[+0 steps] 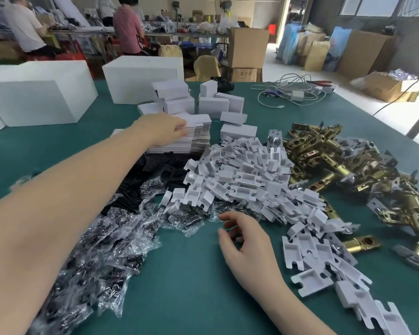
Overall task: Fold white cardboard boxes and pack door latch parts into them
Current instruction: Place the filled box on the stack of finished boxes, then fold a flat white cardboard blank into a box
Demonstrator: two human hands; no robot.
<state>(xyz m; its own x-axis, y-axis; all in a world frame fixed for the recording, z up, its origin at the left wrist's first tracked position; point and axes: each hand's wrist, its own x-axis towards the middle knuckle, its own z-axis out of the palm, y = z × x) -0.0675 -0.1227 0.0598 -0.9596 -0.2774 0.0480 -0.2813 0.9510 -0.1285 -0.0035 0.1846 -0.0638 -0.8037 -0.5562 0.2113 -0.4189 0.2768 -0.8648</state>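
The left hand [166, 130] reaches to the stack of flat white box blanks [186, 137] near the table's [191, 274] middle, fingers pinching the top blank. The right hand [244, 240] hovers relaxed, empty, beside the bagged screws [102, 250]. Brass latches [348, 163] lie toward the right edge. No readable writing.

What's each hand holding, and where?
Left hand pinches the top flat box blank at its near-left edge, on the stack. Right hand holds nothing.
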